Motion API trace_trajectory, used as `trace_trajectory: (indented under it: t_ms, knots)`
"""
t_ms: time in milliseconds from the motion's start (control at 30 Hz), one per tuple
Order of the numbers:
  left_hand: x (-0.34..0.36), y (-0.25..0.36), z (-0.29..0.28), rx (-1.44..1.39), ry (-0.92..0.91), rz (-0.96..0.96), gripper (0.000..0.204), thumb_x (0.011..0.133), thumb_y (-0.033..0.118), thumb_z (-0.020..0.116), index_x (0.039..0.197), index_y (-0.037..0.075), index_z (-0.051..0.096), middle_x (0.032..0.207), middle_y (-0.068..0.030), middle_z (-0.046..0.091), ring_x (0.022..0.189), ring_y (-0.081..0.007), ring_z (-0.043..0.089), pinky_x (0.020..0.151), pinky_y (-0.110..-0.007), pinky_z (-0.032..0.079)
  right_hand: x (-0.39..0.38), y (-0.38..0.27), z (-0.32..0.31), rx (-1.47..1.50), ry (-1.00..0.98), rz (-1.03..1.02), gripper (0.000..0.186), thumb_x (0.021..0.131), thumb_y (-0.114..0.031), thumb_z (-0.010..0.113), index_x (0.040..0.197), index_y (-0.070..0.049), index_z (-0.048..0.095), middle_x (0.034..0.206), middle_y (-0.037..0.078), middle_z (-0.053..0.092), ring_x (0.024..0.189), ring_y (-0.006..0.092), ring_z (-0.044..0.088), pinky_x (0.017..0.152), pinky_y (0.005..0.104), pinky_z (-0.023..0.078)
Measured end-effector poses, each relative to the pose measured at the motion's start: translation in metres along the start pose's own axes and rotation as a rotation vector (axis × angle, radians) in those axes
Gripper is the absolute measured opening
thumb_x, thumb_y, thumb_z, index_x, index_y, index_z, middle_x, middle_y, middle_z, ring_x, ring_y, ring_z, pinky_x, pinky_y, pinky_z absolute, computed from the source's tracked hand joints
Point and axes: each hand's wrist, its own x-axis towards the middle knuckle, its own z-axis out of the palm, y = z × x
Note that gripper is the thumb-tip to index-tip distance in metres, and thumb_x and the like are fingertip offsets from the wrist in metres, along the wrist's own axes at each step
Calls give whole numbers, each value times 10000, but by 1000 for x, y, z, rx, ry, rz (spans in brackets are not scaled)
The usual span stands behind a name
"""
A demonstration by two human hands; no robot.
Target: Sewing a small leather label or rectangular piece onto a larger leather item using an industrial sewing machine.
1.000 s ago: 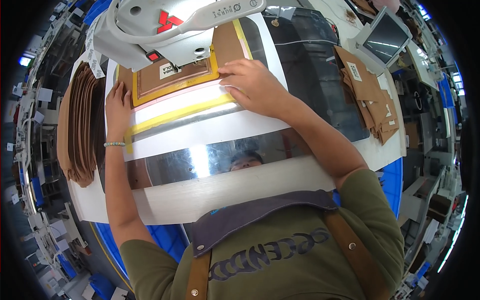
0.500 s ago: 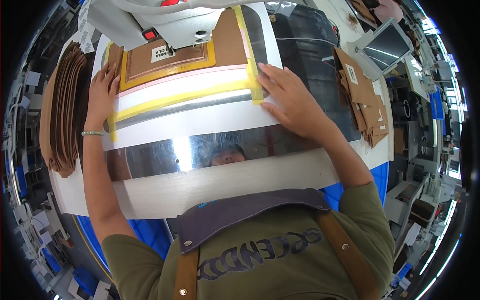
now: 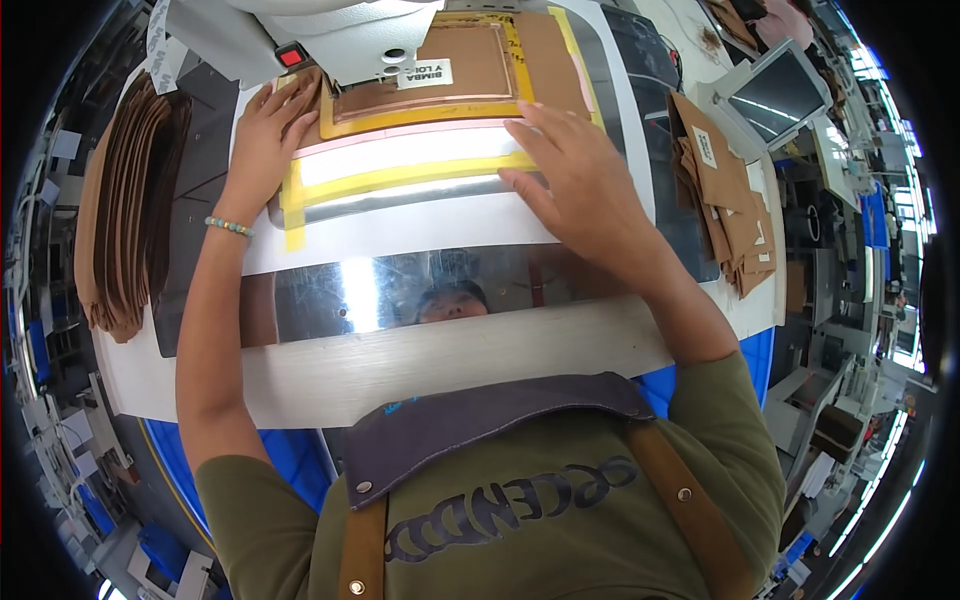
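Observation:
A yellow template frame (image 3: 425, 122) lies over brown fabric (image 3: 553, 70) with a white printed label (image 3: 426, 74), beneath the sewing machine head (image 3: 370, 45). Pink and yellow tape (image 3: 400, 179) borders the fabric on a white sheet (image 3: 400, 236). My left hand (image 3: 268, 140) lies flat at the fabric's left edge, fingers stretched toward the machine head. Over the front right corner of the frame is my right hand (image 3: 585, 175), fingers apart and nothing gripped. Whether its fingertips press down I cannot tell.
A shiny metal plate (image 3: 310, 305) lies in front of the sheet, before the pale table edge (image 3: 450, 355). To the left stands a stack of folded brown pieces (image 3: 125, 210). Labelled brown pieces (image 3: 725, 190) and a small screen (image 3: 778, 103) are on the right.
The white sheet, fabric and template frame have slid to the right under the machine head. My left hand has moved right with them. My right fingertips have shifted from the sheet's right side to the frame.

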Motion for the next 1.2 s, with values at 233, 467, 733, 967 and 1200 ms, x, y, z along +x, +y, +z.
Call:
trace_trajectory:
  t_ms: [233,467,733,967,1200]
  knots:
    - [26,71,19,-200,244,-20,248,972,215,756,1041,-22,747,989,-156,714,928,-340,659,818,-466,516,37,2,33,124,46,-200,254,964,-190,745,1149,-17,727,1223,140,744,1171,315,687,1024,435,522]
    - [39,58,26,-630,194,-426,197,947,70,686,1118,-12,742,920,-164,780,817,-250,745,808,-356,571,28,11,68,63,79,-359,261,945,-123,689,1180,-26,746,1272,117,749,1226,282,676,1054,413,515]
    - [-34,-35,-38,-841,173,-516,150,1064,134,694,963,23,683,886,52,615,835,-46,553,750,-238,464,31,12,67,223,-3,-258,311,951,-99,742,1255,-36,723,1286,111,714,1173,311,643,1029,434,505]
    - [-215,-18,-199,-983,-341,-775,91,1041,3,674,1027,70,614,950,73,564,883,-27,570,812,-224,487,31,15,67,320,20,-114,260,925,-88,761,1180,-49,730,1122,116,633,1084,314,612,954,450,487]
    - [-330,-37,-202,-777,50,-1207,197,1088,258,676,1154,73,654,1103,19,667,928,-61,623,839,-250,518,38,2,60,399,-47,21,285,951,-109,764,1213,-1,738,1118,148,617,1078,333,615,942,419,501]
